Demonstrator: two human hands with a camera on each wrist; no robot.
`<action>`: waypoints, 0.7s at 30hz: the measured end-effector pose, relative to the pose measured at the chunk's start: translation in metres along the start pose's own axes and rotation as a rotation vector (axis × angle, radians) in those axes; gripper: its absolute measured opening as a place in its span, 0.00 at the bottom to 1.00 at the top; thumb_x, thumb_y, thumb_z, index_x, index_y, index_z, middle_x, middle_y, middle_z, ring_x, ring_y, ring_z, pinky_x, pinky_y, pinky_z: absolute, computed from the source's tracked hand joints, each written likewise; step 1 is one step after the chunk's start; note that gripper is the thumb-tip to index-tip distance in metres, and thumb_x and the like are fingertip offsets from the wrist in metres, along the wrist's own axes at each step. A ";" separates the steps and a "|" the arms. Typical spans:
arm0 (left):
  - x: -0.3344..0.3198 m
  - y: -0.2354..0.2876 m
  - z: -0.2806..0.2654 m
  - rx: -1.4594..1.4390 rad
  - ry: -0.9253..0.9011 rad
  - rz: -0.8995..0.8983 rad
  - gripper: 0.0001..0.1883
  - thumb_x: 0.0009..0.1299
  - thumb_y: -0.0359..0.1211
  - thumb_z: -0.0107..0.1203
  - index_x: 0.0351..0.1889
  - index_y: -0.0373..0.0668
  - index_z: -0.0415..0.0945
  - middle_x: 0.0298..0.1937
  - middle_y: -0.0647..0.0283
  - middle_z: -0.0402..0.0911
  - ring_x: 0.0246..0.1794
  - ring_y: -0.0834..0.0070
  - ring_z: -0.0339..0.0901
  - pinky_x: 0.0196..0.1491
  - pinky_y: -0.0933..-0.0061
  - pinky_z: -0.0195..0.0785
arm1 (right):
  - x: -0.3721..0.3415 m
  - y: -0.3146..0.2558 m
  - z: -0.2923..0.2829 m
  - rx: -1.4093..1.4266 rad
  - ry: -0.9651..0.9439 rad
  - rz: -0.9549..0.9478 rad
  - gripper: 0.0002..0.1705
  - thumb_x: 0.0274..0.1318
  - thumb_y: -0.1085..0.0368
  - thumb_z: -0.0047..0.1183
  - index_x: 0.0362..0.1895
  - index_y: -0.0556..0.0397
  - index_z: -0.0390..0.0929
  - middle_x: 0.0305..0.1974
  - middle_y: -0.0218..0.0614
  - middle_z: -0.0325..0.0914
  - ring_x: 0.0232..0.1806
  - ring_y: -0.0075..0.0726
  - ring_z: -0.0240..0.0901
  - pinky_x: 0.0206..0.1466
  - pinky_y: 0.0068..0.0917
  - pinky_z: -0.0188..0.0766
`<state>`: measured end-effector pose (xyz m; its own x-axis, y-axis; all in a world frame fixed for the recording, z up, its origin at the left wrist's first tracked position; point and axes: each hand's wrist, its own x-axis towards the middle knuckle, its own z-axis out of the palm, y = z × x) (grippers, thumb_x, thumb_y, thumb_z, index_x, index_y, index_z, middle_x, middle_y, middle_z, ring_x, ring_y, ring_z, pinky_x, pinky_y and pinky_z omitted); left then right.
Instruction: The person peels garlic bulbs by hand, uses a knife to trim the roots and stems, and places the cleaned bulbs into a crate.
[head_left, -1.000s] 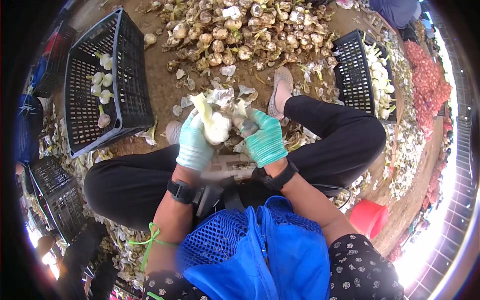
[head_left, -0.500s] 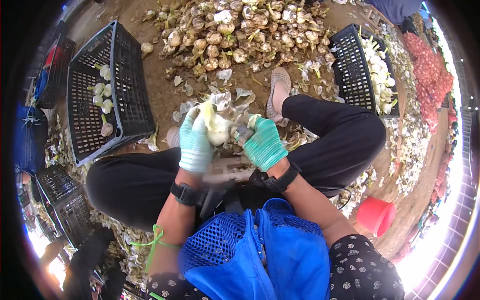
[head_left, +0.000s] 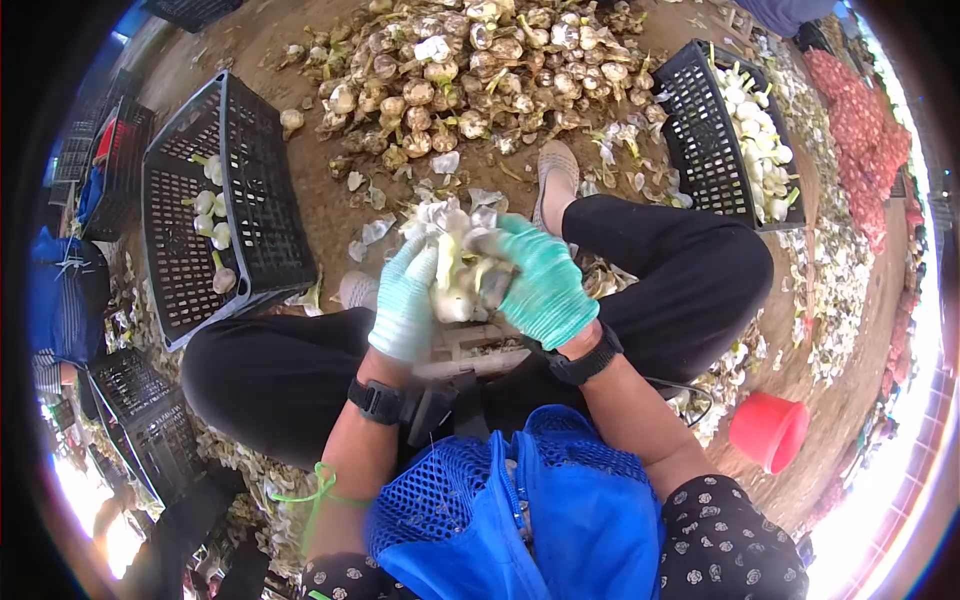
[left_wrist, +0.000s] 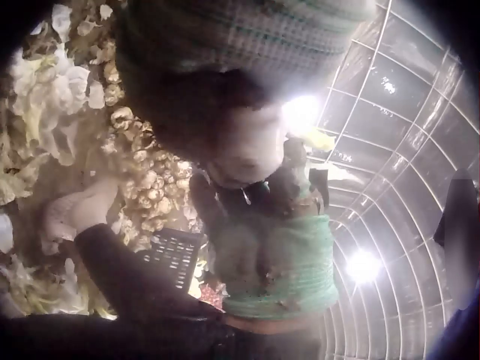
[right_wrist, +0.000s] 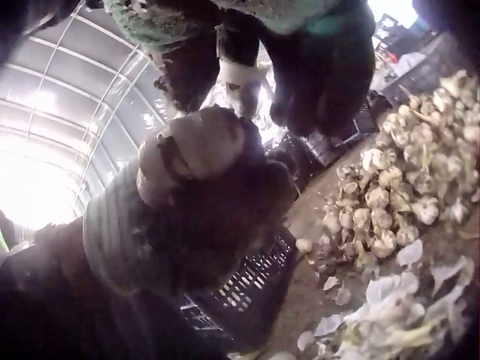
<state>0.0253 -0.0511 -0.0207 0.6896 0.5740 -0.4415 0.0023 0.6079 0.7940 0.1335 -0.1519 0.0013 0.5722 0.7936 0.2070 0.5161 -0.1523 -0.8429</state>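
Note:
In the head view, the left hand (head_left: 405,300), in a pale striped knit glove, grips a white garlic bulb (head_left: 455,303) from the side. The right hand (head_left: 545,285), in a greener glove with dark grey fingertips, is curled close against the bulb from the other side. Between the right thumb and fingers is a pale strip of garlic peel (right_wrist: 240,73), seen in the right wrist view. Loose skins blur between the hands. The left wrist view shows the rounded bulb (left_wrist: 247,154) under the left fingers, facing the right hand (left_wrist: 274,262).
A heap of unpeeled garlic (head_left: 470,80) lies ahead. Black crates stand left (head_left: 265,200) and right (head_left: 700,140), both holding cleaned bulbs. Skins litter the floor around the bent legs. A red bucket (head_left: 768,432) and red net sacks (head_left: 850,130) are on the right.
The bulb has tipped, its stalk end turning from upright and its round end now lower, toward the body. The right hand has moved slightly lower over it. Peel has come loose between the hands.

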 end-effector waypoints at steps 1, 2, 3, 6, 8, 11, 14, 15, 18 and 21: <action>0.000 -0.002 0.000 0.057 -0.016 0.014 0.15 0.62 0.35 0.43 0.43 0.35 0.67 0.36 0.63 0.72 0.34 0.76 0.71 0.37 0.78 0.67 | -0.001 0.000 0.001 0.002 -0.063 0.032 0.15 0.31 0.70 0.55 0.32 0.57 0.74 0.36 0.46 0.71 0.37 0.45 0.69 0.41 0.30 0.67; -0.001 -0.003 0.000 0.056 -0.017 0.011 0.15 0.62 0.35 0.43 0.43 0.35 0.67 0.36 0.63 0.72 0.34 0.76 0.71 0.37 0.78 0.67 | 0.000 -0.001 0.001 0.005 -0.127 0.063 0.15 0.30 0.69 0.56 0.31 0.56 0.75 0.37 0.47 0.71 0.39 0.48 0.69 0.42 0.32 0.66; -0.001 -0.004 0.000 0.087 -0.025 0.021 0.15 0.63 0.35 0.42 0.43 0.36 0.67 0.37 0.63 0.72 0.33 0.79 0.71 0.35 0.80 0.65 | 0.002 -0.004 -0.003 0.081 -0.179 0.112 0.16 0.30 0.70 0.56 0.33 0.56 0.75 0.39 0.49 0.70 0.41 0.49 0.68 0.45 0.33 0.65; 0.004 -0.013 -0.009 0.141 -0.056 0.031 0.16 0.64 0.38 0.40 0.44 0.38 0.67 0.37 0.64 0.72 0.32 0.82 0.70 0.33 0.82 0.64 | -0.004 0.010 0.007 0.083 -0.165 -0.011 0.16 0.30 0.70 0.56 0.32 0.58 0.75 0.37 0.49 0.71 0.41 0.50 0.67 0.44 0.33 0.65; 0.003 -0.009 -0.008 0.001 -0.082 -0.132 0.17 0.64 0.40 0.40 0.45 0.39 0.67 0.37 0.64 0.72 0.33 0.81 0.70 0.33 0.82 0.64 | -0.006 0.009 0.006 0.033 -0.136 -0.064 0.16 0.32 0.71 0.55 0.33 0.59 0.74 0.32 0.48 0.73 0.37 0.45 0.70 0.41 0.30 0.66; 0.004 -0.004 -0.004 0.000 -0.143 -0.147 0.23 0.63 0.47 0.43 0.47 0.39 0.66 0.40 0.64 0.71 0.36 0.80 0.69 0.35 0.82 0.64 | -0.001 -0.004 0.002 0.318 -0.180 0.315 0.11 0.41 0.73 0.48 0.35 0.60 0.73 0.26 0.42 0.73 0.26 0.28 0.68 0.31 0.23 0.65; 0.000 -0.003 -0.003 0.069 -0.206 -0.014 0.32 0.58 0.53 0.46 0.50 0.36 0.63 0.43 0.64 0.69 0.40 0.79 0.68 0.42 0.79 0.63 | 0.000 -0.006 0.007 0.511 -0.089 0.469 0.09 0.43 0.73 0.46 0.33 0.60 0.73 0.26 0.39 0.73 0.25 0.25 0.67 0.29 0.21 0.65; 0.001 -0.006 -0.007 0.122 -0.253 0.106 0.33 0.59 0.53 0.46 0.52 0.35 0.59 0.46 0.61 0.68 0.42 0.76 0.68 0.44 0.77 0.63 | 0.001 -0.005 0.009 0.510 -0.088 0.467 0.09 0.43 0.73 0.46 0.33 0.60 0.73 0.26 0.39 0.73 0.25 0.25 0.67 0.29 0.21 0.65; 0.002 -0.011 -0.009 0.132 -0.290 0.219 0.35 0.58 0.52 0.47 0.54 0.34 0.56 0.50 0.57 0.66 0.46 0.72 0.67 0.48 0.74 0.62 | 0.007 0.000 0.017 0.867 0.271 0.700 0.08 0.44 0.74 0.47 0.33 0.61 0.72 0.28 0.30 0.73 0.27 0.20 0.66 0.30 0.17 0.63; -0.001 -0.007 -0.002 -0.081 -0.209 0.101 0.30 0.60 0.48 0.47 0.53 0.36 0.58 0.49 0.57 0.67 0.46 0.71 0.68 0.47 0.73 0.63 | 0.006 -0.002 0.014 0.893 0.315 0.716 0.09 0.45 0.74 0.48 0.35 0.61 0.72 0.30 0.30 0.73 0.28 0.20 0.66 0.31 0.15 0.63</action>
<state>0.0236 -0.0550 -0.0271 0.8184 0.5131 -0.2588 -0.1264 0.6000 0.7899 0.1266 -0.1382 -0.0027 0.7457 0.4963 -0.4446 -0.5412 0.0618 -0.8386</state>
